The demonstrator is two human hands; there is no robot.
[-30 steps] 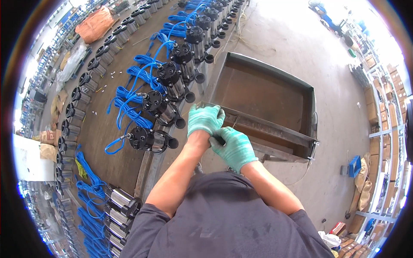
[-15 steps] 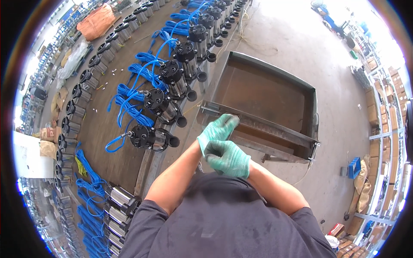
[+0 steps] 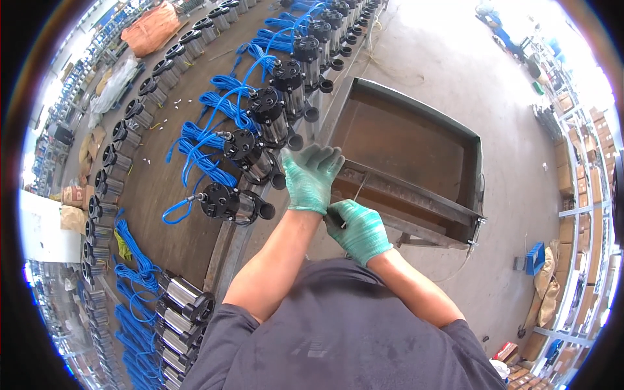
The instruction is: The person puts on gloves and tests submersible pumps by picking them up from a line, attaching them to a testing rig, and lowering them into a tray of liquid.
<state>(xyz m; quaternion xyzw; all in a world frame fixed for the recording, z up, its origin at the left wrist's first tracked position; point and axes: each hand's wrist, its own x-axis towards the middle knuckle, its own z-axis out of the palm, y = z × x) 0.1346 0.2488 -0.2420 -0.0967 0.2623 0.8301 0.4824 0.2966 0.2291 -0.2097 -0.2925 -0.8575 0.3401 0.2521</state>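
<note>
While holding the left glove by its cuff, photographed from above at work over a workshop floor, close in front of a dark shirt. Clenched at that cuff: the right hand, in a matching green glove, fingers curled in, with apparently just the fabric's edge in hold. Just beyond the grip and a little left: the left hand, wearing the held glove, gray palm showing, fingers loosely spread, slightly bent and empty.

Ahead and to the right of the grip: a wide metal tray, rust-brown inside, with a crossbar along its near part. Left of the grip: a line of black-and-silver pumps along the edge of a bench, with bundles of blue cable behind. Farther left: a row of casings, running up toward an orange bundle. Left of the grip and nearer the body: stacked cylinders, beside more blue cable. Well to the right of the grip: shelving with cardboard boxes, and near it a blue bin.
</note>
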